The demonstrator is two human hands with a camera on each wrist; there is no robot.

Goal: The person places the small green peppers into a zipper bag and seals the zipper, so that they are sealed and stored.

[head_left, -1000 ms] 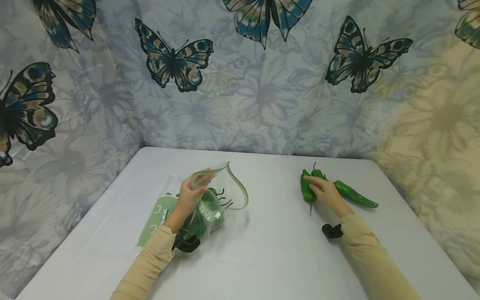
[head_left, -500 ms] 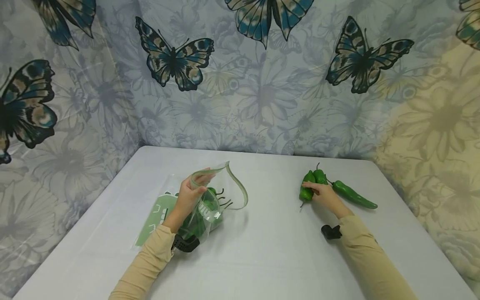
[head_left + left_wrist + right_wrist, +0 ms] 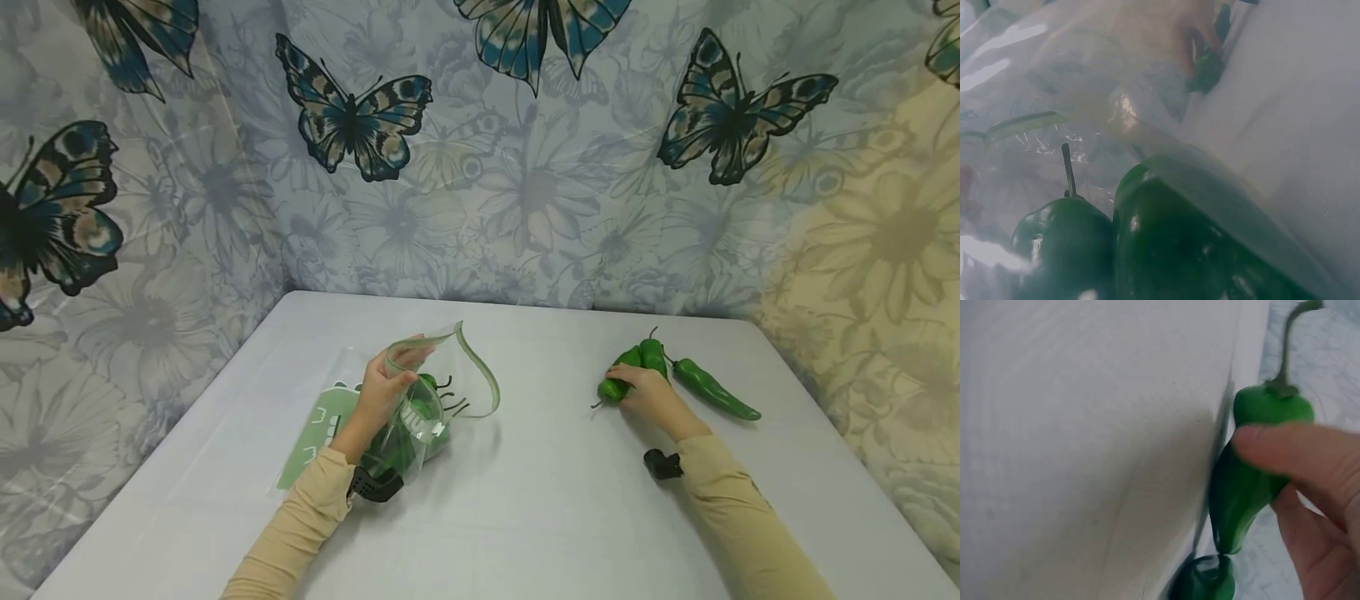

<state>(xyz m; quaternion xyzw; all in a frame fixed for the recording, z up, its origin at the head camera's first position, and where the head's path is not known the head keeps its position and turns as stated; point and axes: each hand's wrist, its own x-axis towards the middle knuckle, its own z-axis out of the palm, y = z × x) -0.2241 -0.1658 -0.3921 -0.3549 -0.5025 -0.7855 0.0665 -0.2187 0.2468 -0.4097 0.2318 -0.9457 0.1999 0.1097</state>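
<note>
My left hand (image 3: pixel 378 400) holds up the mouth of a clear zip bag (image 3: pixel 492 385), its green-edged opening spread wide. Several green peppers (image 3: pixel 392 450) lie inside, stems toward the opening; through the film the left wrist view shows two peppers (image 3: pixel 1191 250) close up. Over on the right, my right hand (image 3: pixel 660 407) pinches a green pepper (image 3: pixel 611 390) between thumb and fingers, its stem end pointing left. In the right wrist view this pepper (image 3: pixel 1244 494) lies against the white surface. Another pepper (image 3: pixel 653 356) is just beyond my right hand, and a long one (image 3: pixel 714 392) lies farther right.
Left of the bag, a flat clear packet with a green printed panel (image 3: pixel 318 429) lies partly behind my left forearm. The white table (image 3: pixel 540 500) extends between my hands and backs onto a butterfly-patterned cloth (image 3: pixel 540 225). Each wrist wears a black camera mount (image 3: pixel 663 464).
My right hand has closed its fingers round the left pepper, whose stem end has swung leftward. The left hand and bag stay nearly still.
</note>
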